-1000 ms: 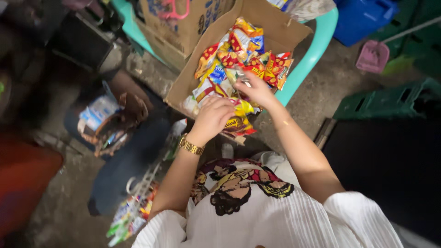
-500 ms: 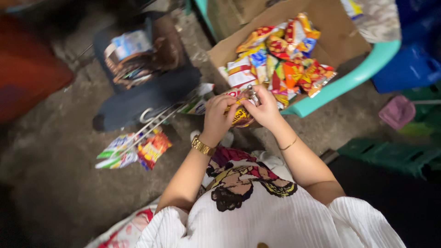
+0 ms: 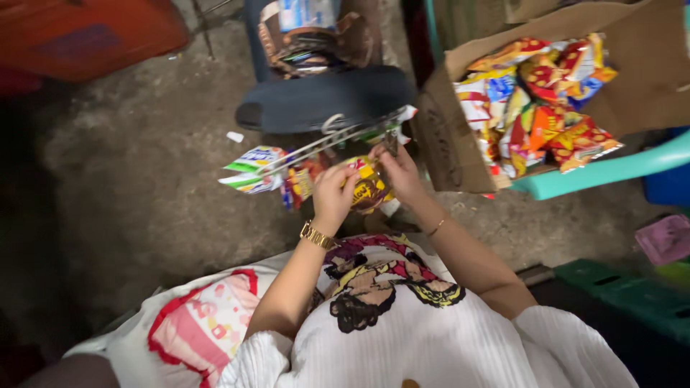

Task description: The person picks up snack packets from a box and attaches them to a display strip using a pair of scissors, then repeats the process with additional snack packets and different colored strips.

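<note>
Yellow-and-red snack packet (image 3: 368, 188), crinkled and glossy, pinched between both hands' fingers (image 3: 343, 179).

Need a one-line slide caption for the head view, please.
Left hand and right hand hold a yellow snack packet at a metal clip rack, beside a cardboard box of snacks.

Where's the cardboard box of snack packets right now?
Head view, upper right: the cardboard box lies open on a teal plastic chair, just right of the right hand and the metal clip rack.

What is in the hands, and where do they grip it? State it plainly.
Both hands, left and right, hold a yellow snack packet by its side edges, beside a metal clip rack.
</note>
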